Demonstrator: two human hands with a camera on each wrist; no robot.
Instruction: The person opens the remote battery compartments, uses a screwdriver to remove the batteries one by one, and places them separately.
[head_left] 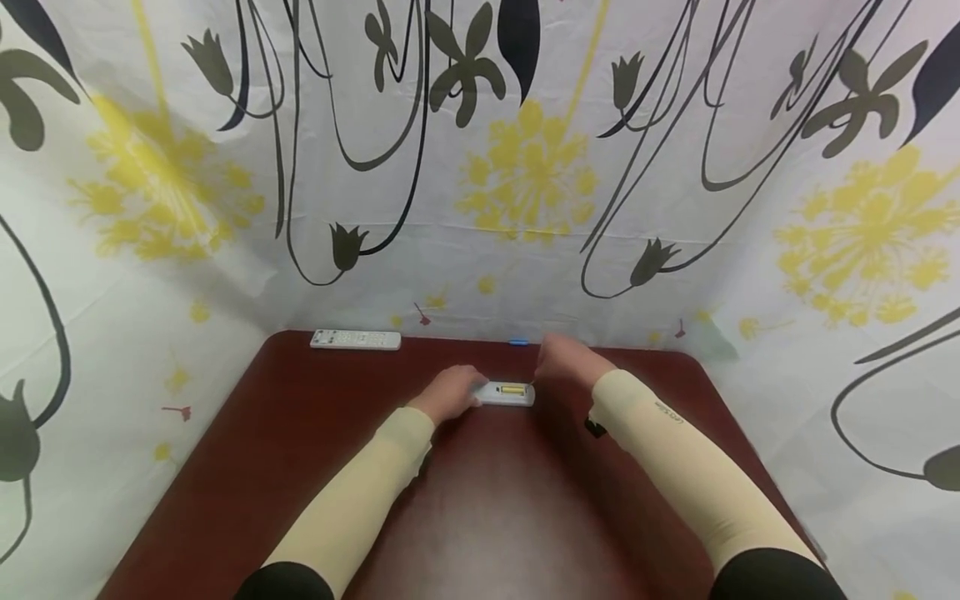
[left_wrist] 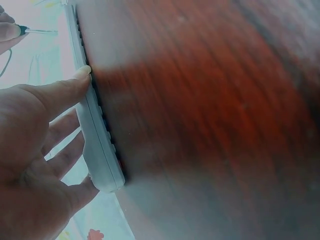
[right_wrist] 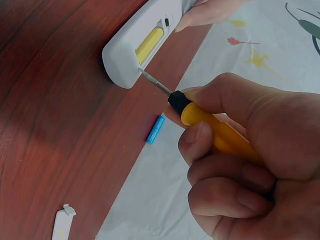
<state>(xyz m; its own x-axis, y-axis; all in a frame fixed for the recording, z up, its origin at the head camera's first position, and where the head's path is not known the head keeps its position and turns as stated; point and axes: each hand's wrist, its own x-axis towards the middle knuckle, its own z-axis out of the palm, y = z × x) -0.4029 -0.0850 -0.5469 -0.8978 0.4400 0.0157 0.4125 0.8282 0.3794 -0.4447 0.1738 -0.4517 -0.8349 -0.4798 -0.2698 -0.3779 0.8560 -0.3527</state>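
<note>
A white remote control (head_left: 491, 398) lies with its back up and buttons toward the table. Its battery bay shows a yellow battery (right_wrist: 150, 45). My left hand (head_left: 450, 392) grips the remote's left end, thumb (left_wrist: 75, 85) along one long edge and fingers along the other. In my right hand (right_wrist: 235, 165) is a screwdriver (right_wrist: 225, 136) with a yellow handle and black collar, fingers curled round it. Its metal tip meets the end of the bay beside the yellow battery. In the head view my right hand (head_left: 566, 360) hides most of the tool.
A blue battery (head_left: 518, 342) lies near the far edge of the dark red table (head_left: 480, 517). Another white remote (head_left: 356, 340) sits at the back left. The right wrist view shows a white piece with a small tab (right_wrist: 62, 222). Patterned cloth (head_left: 480, 275) surrounds the table.
</note>
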